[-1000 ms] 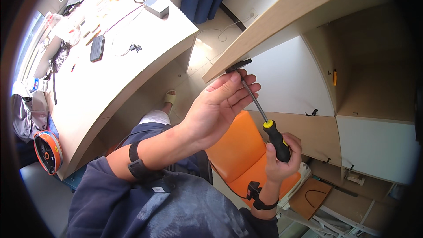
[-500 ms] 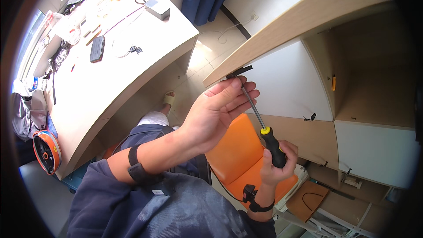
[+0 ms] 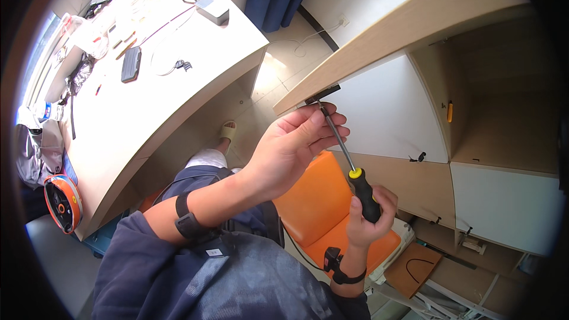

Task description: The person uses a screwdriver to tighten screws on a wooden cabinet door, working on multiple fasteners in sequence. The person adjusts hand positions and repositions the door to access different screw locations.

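My right hand (image 3: 374,216) is wrapped round the black and yellow handle of a screwdriver (image 3: 364,191). Its metal shaft slants up and left, with the tip at a black bracket-like piece (image 3: 326,93) against the underside of a pale wooden board (image 3: 367,47). Thumb and fingers of my left hand (image 3: 288,149) close round the shaft near its tip, just below the black piece. Whether these fingers also touch that piece, and whether a screw sits at the tip, I cannot make out.
An orange chair (image 3: 314,210) stands below my hands. At right is a cabinet with white panels (image 3: 388,104) and an open compartment (image 3: 498,106) holding a small yellow item (image 3: 450,111). The white desk (image 3: 178,95) at left carries a black case (image 3: 131,64) and a grey box (image 3: 211,9).
The screwdriver has shifted slightly up and left; its tip, hidden behind my left thumb before, now shows at the black piece. Both hands keep nearly the same places.
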Demonstrator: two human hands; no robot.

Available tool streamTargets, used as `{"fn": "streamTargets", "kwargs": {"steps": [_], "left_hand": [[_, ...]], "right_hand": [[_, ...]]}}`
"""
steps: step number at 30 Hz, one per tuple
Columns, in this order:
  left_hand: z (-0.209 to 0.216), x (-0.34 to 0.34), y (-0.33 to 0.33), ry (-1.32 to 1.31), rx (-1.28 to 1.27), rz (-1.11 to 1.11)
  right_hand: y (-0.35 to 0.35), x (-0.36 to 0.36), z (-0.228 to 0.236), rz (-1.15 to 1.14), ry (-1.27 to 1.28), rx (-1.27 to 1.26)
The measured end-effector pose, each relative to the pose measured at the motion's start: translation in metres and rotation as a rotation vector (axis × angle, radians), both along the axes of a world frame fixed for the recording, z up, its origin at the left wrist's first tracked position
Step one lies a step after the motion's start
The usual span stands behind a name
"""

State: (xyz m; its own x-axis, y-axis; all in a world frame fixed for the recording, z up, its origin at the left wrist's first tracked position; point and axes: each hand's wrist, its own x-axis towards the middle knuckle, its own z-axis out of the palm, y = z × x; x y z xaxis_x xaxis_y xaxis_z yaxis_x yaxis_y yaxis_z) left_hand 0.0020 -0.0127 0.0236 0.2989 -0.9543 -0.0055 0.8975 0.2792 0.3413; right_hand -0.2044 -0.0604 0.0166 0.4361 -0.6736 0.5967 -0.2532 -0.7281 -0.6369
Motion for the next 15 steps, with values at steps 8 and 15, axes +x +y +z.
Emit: {"fn": "streamTargets", "kwargs": {"steps": [8,15], "left_hand": [[0.001,-0.003,0.000,-0.248,0.008,-0.050],[0.005,0.001,-0.002,-0.312,0.102,0.039]], "right_hand": [[0.005,-0.001,0.007,-0.002,-0.049,0.205],[0.010,-0.001,0.018,0.099,-0.264,0.491]]}}
